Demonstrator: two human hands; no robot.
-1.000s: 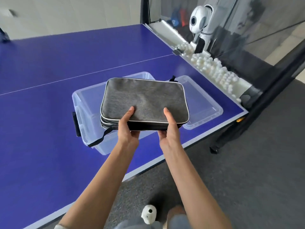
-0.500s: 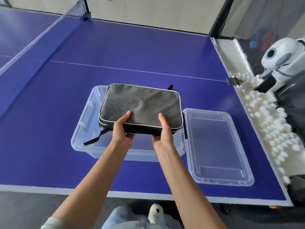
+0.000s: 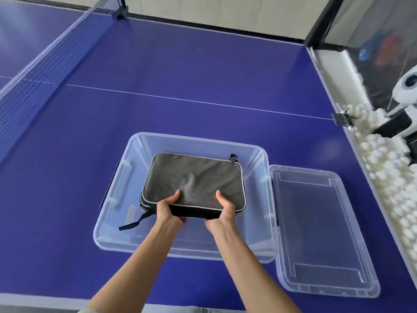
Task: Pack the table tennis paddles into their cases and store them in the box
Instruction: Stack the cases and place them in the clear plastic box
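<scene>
one grey paddle case (image 3: 194, 180), zipped along a pale piping edge with a black underside, sits within the outline of the single clear plastic box (image 3: 259, 254), tilted slightly with its near edge raised; whether its far end touches the box floor cannot be told. a black strap (image 3: 135, 222) trails from its near left corner down inside the box.

two hands hold it by the near edge. the left hand (image 3: 169, 211) is clamped on the case, thumb on the grey top and fingers curled beneath. the right hand (image 3: 222, 211) grips the same edge just beside it, thumb on top, fingers tucked under. both forearms reach in over the box's near wall, roughly parallel, wrists bent down a little.

the box rests on the blue counter (image 3: 180, 64), near its front edge. one clear lid (image 3: 320, 285) lies flat just to the right of the box, touching or nearly touching its side. a white line crosses the counter beyond the box. the net (image 3: 45, 64) runs along the far left. at the right edge a trough holds many white balls (image 3: 388, 177), too many to count, with a white and black machine (image 3: 404, 109) above them.
</scene>
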